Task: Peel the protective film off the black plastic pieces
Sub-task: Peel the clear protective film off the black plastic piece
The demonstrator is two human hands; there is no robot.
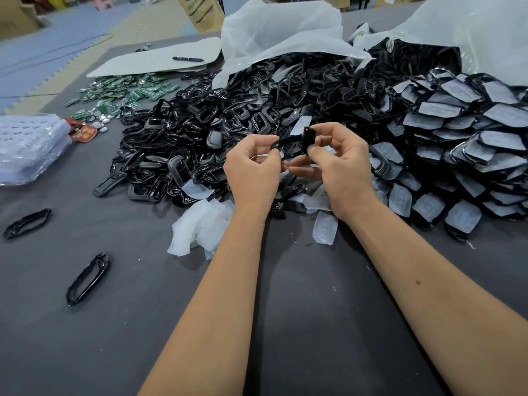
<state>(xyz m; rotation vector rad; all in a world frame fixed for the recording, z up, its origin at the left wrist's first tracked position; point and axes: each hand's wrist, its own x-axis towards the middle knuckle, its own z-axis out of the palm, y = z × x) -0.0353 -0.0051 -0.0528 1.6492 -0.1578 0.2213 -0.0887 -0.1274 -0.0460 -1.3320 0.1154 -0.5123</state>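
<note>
text: none legible | brown paper sack [200,11], far centre: dark oval logo and print lines, too blurred to read | red packet [84,132], left on worktop [143,324]: pale characters, not readable | green circuit boards [125,91], far left: markings too small to tell

Our left hand [253,164] and right hand [340,167] pinch one black plastic piece [307,140] above the grey counter [143,324], peeled film scraps [200,227] lying below.
</note>
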